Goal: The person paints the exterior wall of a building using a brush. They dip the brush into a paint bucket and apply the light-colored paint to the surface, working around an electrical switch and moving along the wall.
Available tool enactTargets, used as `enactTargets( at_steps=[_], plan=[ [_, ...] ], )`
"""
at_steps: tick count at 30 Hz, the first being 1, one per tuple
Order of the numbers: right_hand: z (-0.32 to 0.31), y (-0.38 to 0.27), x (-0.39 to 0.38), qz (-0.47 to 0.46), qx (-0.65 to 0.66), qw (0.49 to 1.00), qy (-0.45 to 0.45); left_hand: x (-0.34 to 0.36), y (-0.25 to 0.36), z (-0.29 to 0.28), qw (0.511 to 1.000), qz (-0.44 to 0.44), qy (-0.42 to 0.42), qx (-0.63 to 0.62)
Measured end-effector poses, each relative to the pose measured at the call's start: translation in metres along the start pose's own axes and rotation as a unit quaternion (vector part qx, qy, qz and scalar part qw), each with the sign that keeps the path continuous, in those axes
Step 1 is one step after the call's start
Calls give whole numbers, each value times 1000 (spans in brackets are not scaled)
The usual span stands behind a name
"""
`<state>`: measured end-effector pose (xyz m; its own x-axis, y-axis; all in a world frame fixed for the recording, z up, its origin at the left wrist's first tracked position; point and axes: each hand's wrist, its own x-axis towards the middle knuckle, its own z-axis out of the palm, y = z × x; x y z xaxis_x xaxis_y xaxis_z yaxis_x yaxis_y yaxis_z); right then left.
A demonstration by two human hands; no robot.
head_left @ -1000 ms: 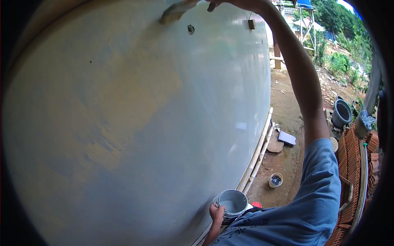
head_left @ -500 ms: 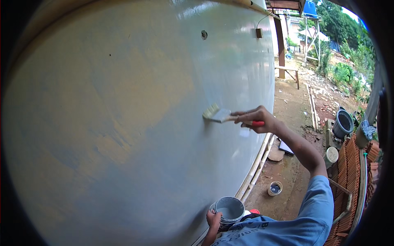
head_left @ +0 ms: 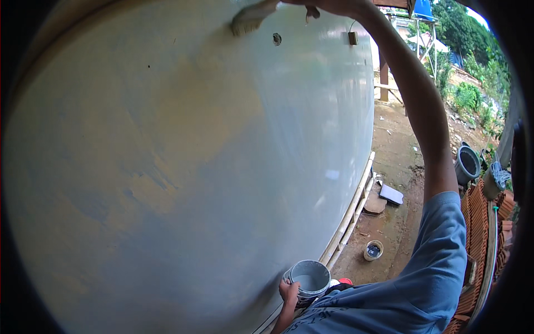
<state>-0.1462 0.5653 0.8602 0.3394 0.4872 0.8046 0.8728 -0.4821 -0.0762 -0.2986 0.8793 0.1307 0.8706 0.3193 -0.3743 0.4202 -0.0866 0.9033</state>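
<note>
High on the wall (head_left: 183, 145), a wide paintbrush (head_left: 250, 19) lays its bristles against the surface. My right hand (head_left: 328, 5) grips it at the top edge of the view, arm stretched up; part of the hand and handle is cut off or blurred. The wall is yellowish in the middle and pale grey-blue at the right and below. Low down, next to the wall, my left hand (head_left: 288, 290) is closed on the rim of a paint bucket (head_left: 310, 275) with grey-blue liquid inside.
A small tub (head_left: 373, 250) stands on the ground to the right, near a white flat piece (head_left: 391, 194). Bamboo poles (head_left: 347, 220) run along the wall's foot. Stacked roof tiles (head_left: 475, 245) and a large dark bucket (head_left: 468, 165) are at far right. A small box (head_left: 352, 38) hangs on the wall.
My right hand has swept the paintbrush up and to the left, from mid-wall to near the top edge. My left hand and the bucket have hardly moved.
</note>
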Motion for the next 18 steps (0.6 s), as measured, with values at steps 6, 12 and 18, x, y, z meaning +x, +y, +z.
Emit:
enactTargets(
  at_steps=[6,12,18],
  plan=[
    [35,59,-11,-51,-13,981,189,-7,5,4,999,6,-16,37],
    [167,40,-160,-56,14,995,85,10,-28,-9,999,6,7,37],
    [188,-10,-267,93,91,972,-196,11,-28,-13,998,-9,-6,60]
  ],
)
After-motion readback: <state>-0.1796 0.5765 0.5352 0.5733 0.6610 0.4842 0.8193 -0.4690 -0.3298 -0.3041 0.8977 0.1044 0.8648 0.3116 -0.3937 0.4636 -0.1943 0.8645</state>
